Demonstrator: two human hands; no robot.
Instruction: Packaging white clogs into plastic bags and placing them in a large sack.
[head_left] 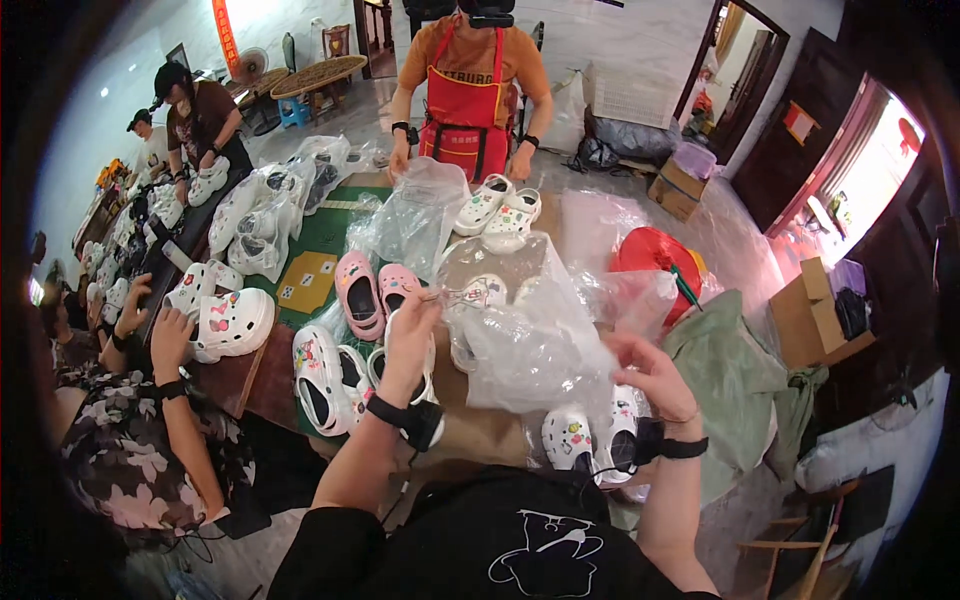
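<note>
A clear plastic bag (540, 355) is spread in front of me above the table. My left hand (410, 335) pinches its upper left edge, over a white clog (405, 372) and a pair of pink clogs (358, 295). My right hand (655, 378) curves around the bag's right edge, thumb and fingers close together on the film. White clogs (485, 292) show through the bag's far part. Below the bag, near my right wrist, stand white clogs with colourful charms (568, 437). Another decorated white clog (318, 375) lies to the left of my left forearm.
Across the table a person in a red apron (465, 120) handles another clear bag (420, 205) beside white clogs (497, 208). At left, a person in a camouflage top (150, 440) touches a white clog (235, 322). A red round item (645, 250) and green cloth (725, 370) lie right.
</note>
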